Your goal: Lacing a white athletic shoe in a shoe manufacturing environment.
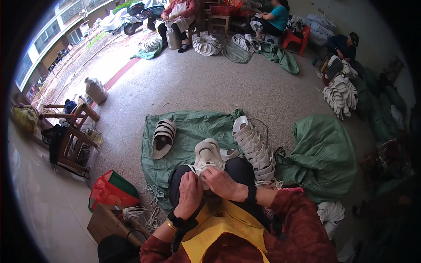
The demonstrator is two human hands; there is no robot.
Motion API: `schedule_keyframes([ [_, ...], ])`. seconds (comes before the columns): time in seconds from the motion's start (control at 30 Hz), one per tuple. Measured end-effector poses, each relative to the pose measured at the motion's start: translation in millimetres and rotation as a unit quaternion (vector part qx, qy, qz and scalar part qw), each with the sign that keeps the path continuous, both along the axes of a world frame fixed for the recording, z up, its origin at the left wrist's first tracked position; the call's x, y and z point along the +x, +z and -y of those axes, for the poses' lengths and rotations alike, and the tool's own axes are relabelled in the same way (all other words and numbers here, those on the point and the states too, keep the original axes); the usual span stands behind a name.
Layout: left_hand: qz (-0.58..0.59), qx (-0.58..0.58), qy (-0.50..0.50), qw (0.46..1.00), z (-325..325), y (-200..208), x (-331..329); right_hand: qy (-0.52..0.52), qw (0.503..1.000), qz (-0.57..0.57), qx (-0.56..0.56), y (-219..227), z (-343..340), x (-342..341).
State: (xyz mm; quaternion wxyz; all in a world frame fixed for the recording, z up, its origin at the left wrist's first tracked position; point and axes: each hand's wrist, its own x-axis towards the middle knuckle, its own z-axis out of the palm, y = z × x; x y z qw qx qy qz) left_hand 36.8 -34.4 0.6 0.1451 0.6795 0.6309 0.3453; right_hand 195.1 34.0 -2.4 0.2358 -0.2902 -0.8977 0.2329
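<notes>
A cream shoe upper (208, 151) rests between my knees with its toe pointing away from me. White shoelace (191, 167) runs across its throat. My left hand (189, 193) is closed at the near left side of the upper, its fingers pinched on the lace. From the right, my right hand (222, 183) bends over the lacing area, thumb and fingers also pinching lace. The fingers partly hide the eyelets and lace ends. Just beyond my left knee, a small nested stack of uppers (164, 136) lies on a green woven sheet (188, 120).
A longer row of nested uppers (254, 149) lies by my right knee, beside a bulky green sack (326, 151). At left are a red and green bag (113, 190), bundled white laces (133, 212) and a wooden stool (72, 142). Several people sit across the room among more uppers.
</notes>
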Motion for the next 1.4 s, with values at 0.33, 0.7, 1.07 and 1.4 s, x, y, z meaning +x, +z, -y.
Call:
schedule_keyframes([
  [0.33, 0.031, -0.013, 0.0, 0.999, -2.5, -7.7, -1.2, -0.008, 0.997, 0.047, 0.052, -0.6, 3.1, -12.1],
  [0.7, 0.027, 0.001, -0.003, 1.0, -2.9, -3.0, -1.1, -0.048, 0.997, 0.059, 0.009, -3.9, -3.0, -26.2],
  [1.07, 0.095, 0.037, 0.028, 0.994, 1.0, -3.1, -4.2, -0.019, 0.877, -0.064, -0.475, 120.8, -24.3, 66.7],
  [1.4, 0.188, -0.016, -0.097, 0.977, -9.4, 28.4, 15.8, 0.1, 0.841, -0.186, -0.499, 128.4, -40.7, 45.9],
])
